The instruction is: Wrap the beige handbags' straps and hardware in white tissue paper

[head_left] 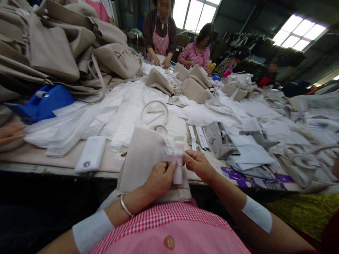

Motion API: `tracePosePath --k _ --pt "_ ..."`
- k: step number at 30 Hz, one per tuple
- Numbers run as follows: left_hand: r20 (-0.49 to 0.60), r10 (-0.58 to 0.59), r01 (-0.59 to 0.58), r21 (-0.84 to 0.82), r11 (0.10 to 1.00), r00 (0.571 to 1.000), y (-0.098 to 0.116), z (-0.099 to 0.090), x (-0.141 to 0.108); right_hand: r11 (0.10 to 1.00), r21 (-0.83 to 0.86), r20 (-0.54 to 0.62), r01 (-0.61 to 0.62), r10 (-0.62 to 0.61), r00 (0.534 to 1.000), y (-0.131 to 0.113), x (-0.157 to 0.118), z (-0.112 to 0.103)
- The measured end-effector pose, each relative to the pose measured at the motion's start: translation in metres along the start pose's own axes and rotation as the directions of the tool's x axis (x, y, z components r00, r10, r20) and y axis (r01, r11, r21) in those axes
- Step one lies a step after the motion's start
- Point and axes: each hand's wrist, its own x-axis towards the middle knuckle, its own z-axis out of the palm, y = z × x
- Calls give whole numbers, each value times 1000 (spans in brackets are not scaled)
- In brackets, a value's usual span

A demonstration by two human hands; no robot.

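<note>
A light beige bag (pixel 143 155) leans at the table's front edge, against the pink checked apron. My left hand (pixel 161 178) lies over its front, thumb pressing a white wrapped strip (pixel 178 176) that stands upright. A pale mauve band (pixel 169 158) crosses this strip. My right hand (pixel 197 164) pinches the strip's right side near the band, thumb and finger together. Behind the bag, a looped handle (pixel 155 102) rises above clear plastic. White patches are stuck on both my forearms.
A white power bank (pixel 91 154) lies left of the bag, with a blue tape dispenser (pixel 42 102) behind it. Paper strips (pixel 197 137) and a grey tape dispenser (pixel 219 141) stand right. Bags (pixel 55 46) pile up back left. Another person's hand (pixel 12 134) reaches in left; several people work beyond.
</note>
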Motion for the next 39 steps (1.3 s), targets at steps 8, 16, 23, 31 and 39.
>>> tracePosePath --k 8,16,23,31,39 --pt "59 123 -126 61 990 991 -3 -1 2 996 -80 -92 -36 29 995 1 -3 11" --pt "80 103 -111 103 988 991 -4 2 1 974 -228 -286 -10 -57 957 4 -9 27" --pt "-11 112 -111 79 991 994 -2 1 1 998 -70 -107 2 -9 994 1 -5 9" --pt "-9 89 -88 87 992 996 -4 3 1 997 46 -173 69 -60 983 -19 13 8" --pt "-34 179 -177 51 983 983 -9 0 1 998 -66 -95 4 -11 995 -17 19 1"
